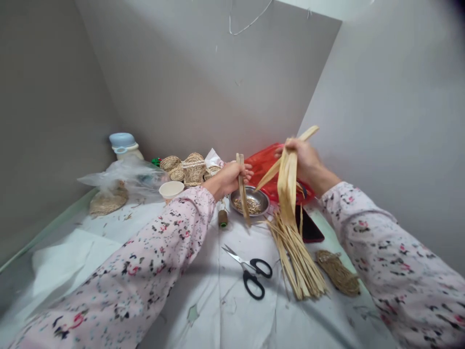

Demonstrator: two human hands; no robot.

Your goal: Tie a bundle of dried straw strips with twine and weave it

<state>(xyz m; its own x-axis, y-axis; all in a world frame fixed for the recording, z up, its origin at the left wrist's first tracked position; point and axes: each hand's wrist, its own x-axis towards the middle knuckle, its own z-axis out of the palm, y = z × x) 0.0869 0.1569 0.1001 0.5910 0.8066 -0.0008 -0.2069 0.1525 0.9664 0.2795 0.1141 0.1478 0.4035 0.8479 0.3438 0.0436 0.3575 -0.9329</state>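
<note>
Above a metal bowl (268,196) of small dry bits, my left hand (232,177) is closed around a few narrow straw strips (242,194), held nearly upright. My right hand (301,154), higher and to the right, grips wide pale straw leaves (288,186) that hang down from it. Below them a bundle of thin straw strips (300,264) lies on the table; whether the hanging leaves join it I cannot tell. Black-handled scissors (250,271) lie partly spread left of the bundle. A small spool of brown thread (223,219) stands near the bowl.
Behind the bowl lies a red plastic bag (263,162). A dark phone (311,230) and a twine hank (337,272) are at the right edge. At the back left are woven straw pieces (193,169), a white cup (171,189), a clear bag (127,174) and a blue-lidded bottle (123,143).
</note>
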